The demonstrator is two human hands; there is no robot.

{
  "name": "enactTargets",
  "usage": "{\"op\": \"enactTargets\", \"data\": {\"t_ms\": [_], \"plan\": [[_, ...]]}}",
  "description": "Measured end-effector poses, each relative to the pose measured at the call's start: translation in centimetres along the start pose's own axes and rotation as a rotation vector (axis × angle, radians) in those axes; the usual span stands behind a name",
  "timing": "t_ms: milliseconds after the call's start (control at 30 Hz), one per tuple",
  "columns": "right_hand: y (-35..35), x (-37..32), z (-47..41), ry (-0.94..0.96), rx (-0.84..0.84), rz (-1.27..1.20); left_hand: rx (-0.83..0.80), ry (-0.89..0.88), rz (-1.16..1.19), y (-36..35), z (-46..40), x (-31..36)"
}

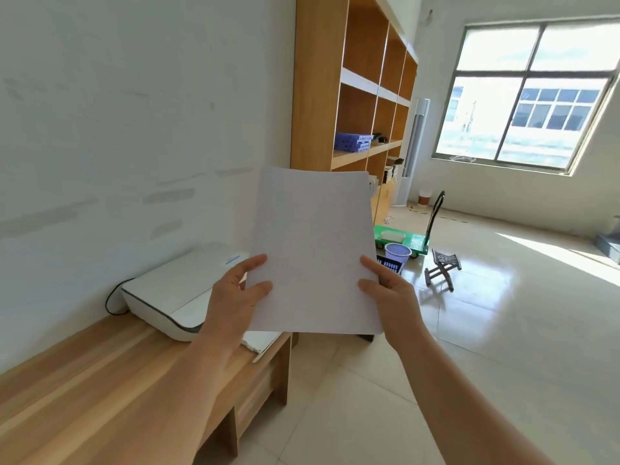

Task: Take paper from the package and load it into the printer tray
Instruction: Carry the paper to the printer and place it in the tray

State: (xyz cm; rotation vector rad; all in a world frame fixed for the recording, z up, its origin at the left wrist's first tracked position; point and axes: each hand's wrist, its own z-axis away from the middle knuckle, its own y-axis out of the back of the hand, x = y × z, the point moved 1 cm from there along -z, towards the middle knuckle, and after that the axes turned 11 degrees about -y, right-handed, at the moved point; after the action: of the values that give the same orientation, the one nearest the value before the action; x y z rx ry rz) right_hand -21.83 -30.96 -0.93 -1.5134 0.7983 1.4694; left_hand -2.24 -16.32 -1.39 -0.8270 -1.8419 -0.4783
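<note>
Paper stack (313, 250) (upright) betw. L hand (235, 297) & R hand (391, 293), both gripping, above printer (174, 290).

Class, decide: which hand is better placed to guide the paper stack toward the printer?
Probably the left hand: it grips the paper stack on the side nearest the printer; the right hand is farther away.

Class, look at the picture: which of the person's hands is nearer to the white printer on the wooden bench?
Left. The left hand overlaps the printer while gripping the paper; the right hand grips the sheets' far edge.
</note>
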Motion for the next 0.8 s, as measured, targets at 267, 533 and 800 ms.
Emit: {"op": "enactTargets", "data": {"t_ms": [267, 533, 800], "plan": [[1.0, 1.2, -12.0, -0.047, -0.146, 0.026, 0.128, 0.028, -0.035, -3.9, -6.0, -4.4], [-0.7, 3.7, -25.4, -0.148, -0.209, 0.097, 0.257, 0.109, -0.054, -5.9, -14.3, -11.6], [-4.7, 4.4, -34.7, -0.274, -0.371, 0.221, 0.433, 0.19, -0.123, -5.8, -18.8, -16.0]]}}
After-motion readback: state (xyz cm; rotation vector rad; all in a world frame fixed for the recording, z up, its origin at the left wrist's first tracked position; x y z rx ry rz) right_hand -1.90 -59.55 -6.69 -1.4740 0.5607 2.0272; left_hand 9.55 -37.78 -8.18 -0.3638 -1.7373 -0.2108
